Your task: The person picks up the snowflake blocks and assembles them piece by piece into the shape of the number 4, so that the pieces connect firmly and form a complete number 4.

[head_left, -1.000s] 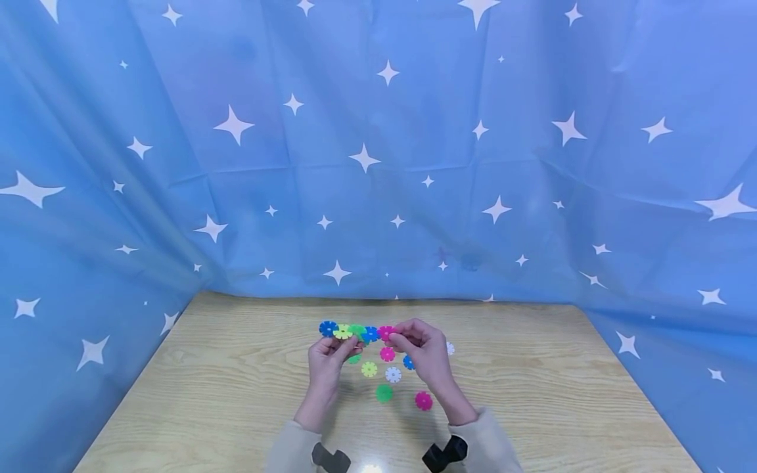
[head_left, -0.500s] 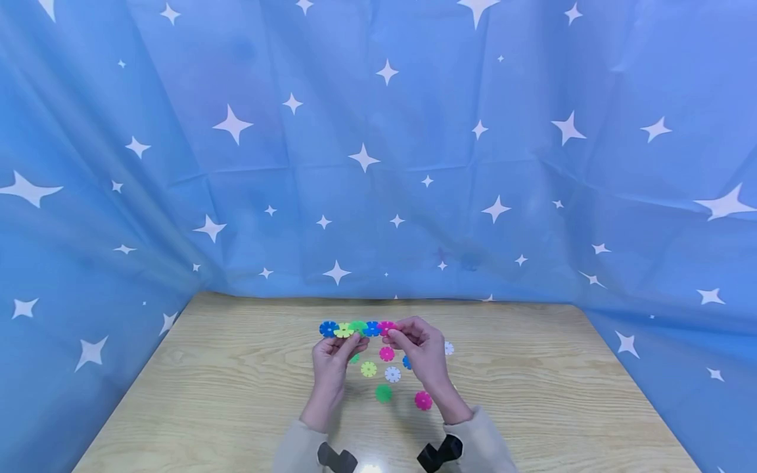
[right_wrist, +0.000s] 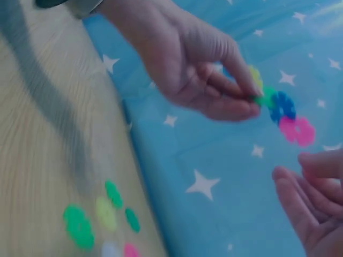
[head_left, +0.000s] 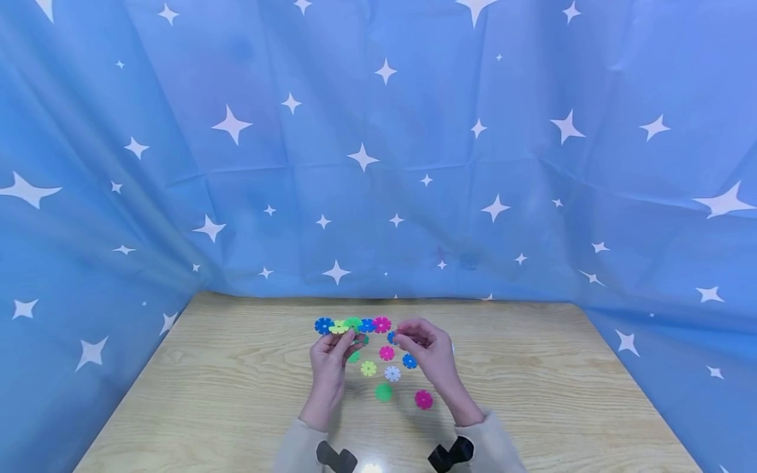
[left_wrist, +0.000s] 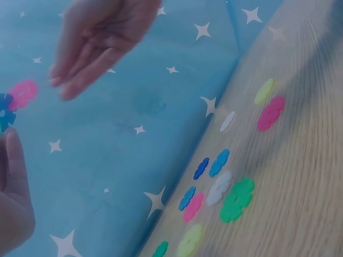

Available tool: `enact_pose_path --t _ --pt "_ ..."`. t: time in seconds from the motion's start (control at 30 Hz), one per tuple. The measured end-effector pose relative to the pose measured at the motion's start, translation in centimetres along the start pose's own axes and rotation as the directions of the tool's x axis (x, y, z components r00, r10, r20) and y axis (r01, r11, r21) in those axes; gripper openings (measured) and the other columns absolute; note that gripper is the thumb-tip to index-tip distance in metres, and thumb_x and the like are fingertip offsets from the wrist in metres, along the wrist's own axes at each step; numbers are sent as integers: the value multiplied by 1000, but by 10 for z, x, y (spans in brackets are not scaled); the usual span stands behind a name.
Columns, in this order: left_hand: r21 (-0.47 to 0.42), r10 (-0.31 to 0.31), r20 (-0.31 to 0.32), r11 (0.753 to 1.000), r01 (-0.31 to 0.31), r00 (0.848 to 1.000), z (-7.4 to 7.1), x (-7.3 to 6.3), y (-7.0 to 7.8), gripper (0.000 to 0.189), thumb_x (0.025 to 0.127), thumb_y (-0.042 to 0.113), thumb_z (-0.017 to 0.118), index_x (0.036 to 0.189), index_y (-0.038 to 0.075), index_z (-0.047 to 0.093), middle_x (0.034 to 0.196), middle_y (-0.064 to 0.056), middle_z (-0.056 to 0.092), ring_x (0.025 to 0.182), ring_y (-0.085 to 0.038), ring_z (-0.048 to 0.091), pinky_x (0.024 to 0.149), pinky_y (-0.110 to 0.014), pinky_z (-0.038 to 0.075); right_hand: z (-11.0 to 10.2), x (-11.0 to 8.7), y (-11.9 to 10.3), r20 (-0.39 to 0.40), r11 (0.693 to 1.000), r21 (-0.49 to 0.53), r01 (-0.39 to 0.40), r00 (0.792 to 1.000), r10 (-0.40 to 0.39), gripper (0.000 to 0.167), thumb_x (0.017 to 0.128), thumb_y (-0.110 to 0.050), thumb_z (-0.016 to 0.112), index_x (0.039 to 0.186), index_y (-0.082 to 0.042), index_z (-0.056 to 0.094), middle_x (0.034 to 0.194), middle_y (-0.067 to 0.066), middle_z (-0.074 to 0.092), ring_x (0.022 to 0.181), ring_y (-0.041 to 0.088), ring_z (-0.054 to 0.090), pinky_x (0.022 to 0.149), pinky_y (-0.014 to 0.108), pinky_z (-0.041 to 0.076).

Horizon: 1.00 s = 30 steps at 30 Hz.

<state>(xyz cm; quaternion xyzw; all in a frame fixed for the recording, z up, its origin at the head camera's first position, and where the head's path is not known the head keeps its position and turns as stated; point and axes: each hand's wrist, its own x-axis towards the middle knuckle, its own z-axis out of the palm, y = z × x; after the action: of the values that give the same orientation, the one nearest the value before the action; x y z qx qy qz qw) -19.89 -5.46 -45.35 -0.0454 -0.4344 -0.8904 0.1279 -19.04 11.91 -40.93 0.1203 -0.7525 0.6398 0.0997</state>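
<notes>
A row of joined notched plastic discs, blue, yellow, green [head_left: 353,324], blue and pink [head_left: 382,324], is held up over the back of the table. My left hand [head_left: 328,369] pinches the green disc in the middle between thumb and fingers, also seen in the right wrist view with the left hand [right_wrist: 187,64] at the top. My right hand [head_left: 436,355] hovers just right of the pink end disc, apart from it. In the left wrist view the right hand's fingers [left_wrist: 94,59] show extended with nothing between them.
Loose discs lie on the wooden table [head_left: 195,394] below the hands: pink [head_left: 423,399], green [head_left: 384,393], white [head_left: 393,374], yellow [head_left: 368,368], blue [head_left: 409,360] and others. A blue star-patterned curtain [head_left: 331,164] rises behind the table's back edge.
My right hand has let go of the pink disc and drawn a little to the right. The disc row stays in my left hand, shifted slightly left and up.
</notes>
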Motion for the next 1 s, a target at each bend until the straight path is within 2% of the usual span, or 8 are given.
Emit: enact_pose_path --t 0.03,0.1,0.27,0.6,0.77,1.0 --pt "-4 -1 -9 1000 1 1000 -1 1 1 20 87 -4 62 74 10 68 75 -3 70 72 -15 69 70 -27 59 -3 -2 -2 -3 1000 -23 -15 1000 15 15 83 3 68 96 7 65 90 21 67 77 18 65 67 22 56" --pt "-14 2 -22 1000 -2 1000 -3 2 2 19 86 -4 62 74 10 68 75 -5 70 72 -16 69 70 -28 59 -10 -4 6 -7 997 -66 -33 999 33 15 82 1 69 96 6 66 90 19 67 78 17 65 67 21 55" --pt "-10 25 -24 1000 -25 999 -9 5 2 19 86 -4 62 74 9 69 75 -6 71 72 -17 69 69 -28 59 -32 -8 46 -24 985 -142 -95 995 92 14 81 -4 72 94 0 68 90 10 68 81 14 63 71 21 55" --pt "3 18 -58 1000 -18 998 -15 7 5 21 86 -5 62 72 9 67 73 -4 70 70 -15 69 69 -28 59 -60 -26 80 -62 932 -316 -177 984 166 14 76 6 71 89 3 67 83 9 68 75 14 62 67 19 54" --pt "10 6 -61 1000 -6 998 -17 8 6 20 86 -5 62 72 9 67 73 -4 70 70 -15 69 69 -28 59 -70 -31 92 -71 916 -348 -200 980 187 17 74 7 72 90 3 68 85 11 68 78 18 62 68 20 55" --pt "3 9 -50 1000 -9 999 -19 8 5 21 86 -5 62 72 9 68 73 -4 70 70 -15 69 69 -28 59 -77 -39 98 -36 877 -438 -198 979 203 28 66 11 75 92 6 67 87 12 67 80 23 62 71 26 56"
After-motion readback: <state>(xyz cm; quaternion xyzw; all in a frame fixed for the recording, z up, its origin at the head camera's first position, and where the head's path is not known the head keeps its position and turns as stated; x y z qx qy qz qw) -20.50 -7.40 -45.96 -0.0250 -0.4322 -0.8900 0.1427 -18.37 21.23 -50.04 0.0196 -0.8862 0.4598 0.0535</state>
